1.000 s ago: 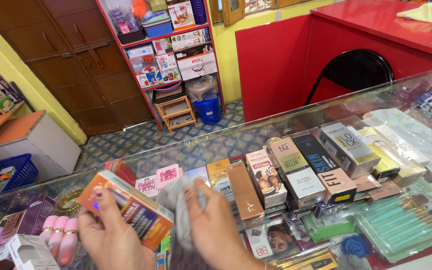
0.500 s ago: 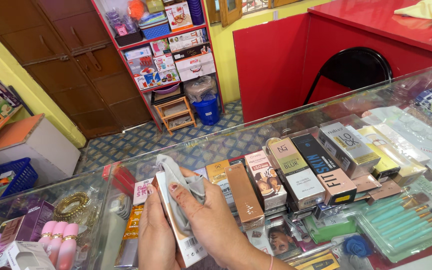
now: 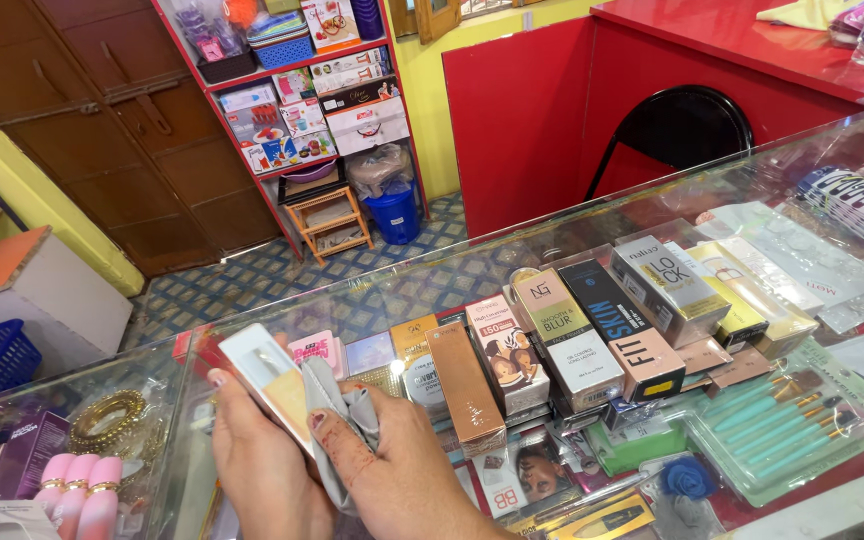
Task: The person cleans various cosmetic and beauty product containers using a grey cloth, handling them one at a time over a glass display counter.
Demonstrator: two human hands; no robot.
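A glass-topped desk [image 3: 812, 200] fills the lower half of the view, its case packed with boxed cosmetics, and beyond it a red counter [image 3: 752, 40] stands behind a black chair [image 3: 672, 130]. Across the patterned floor a red shelf rack [image 3: 297, 100] holds packaged goods above a small wooden stool [image 3: 330, 222] and a blue bin [image 3: 395, 213]. Under the glass, near the right edge, a clear pack of teal brushes [image 3: 787, 418] lies flat, and a row of upright cartons leans beside it, among them a copper-coloured box [image 3: 464, 388]. At the lower left of the case sit pink bottles [image 3: 77, 492] and a coil of gold bangles [image 3: 107, 420]. Above the desk at the lower centre, the left hand [image 3: 257, 470] is closed around a flat white and orange box [image 3: 272, 385], held tilted with its narrow end pointing up and away. The right hand [image 3: 407, 475] presses a grey cloth [image 3: 337, 420] against the box's near face, fingers curled over the cloth so that it is pinched between palm and box.
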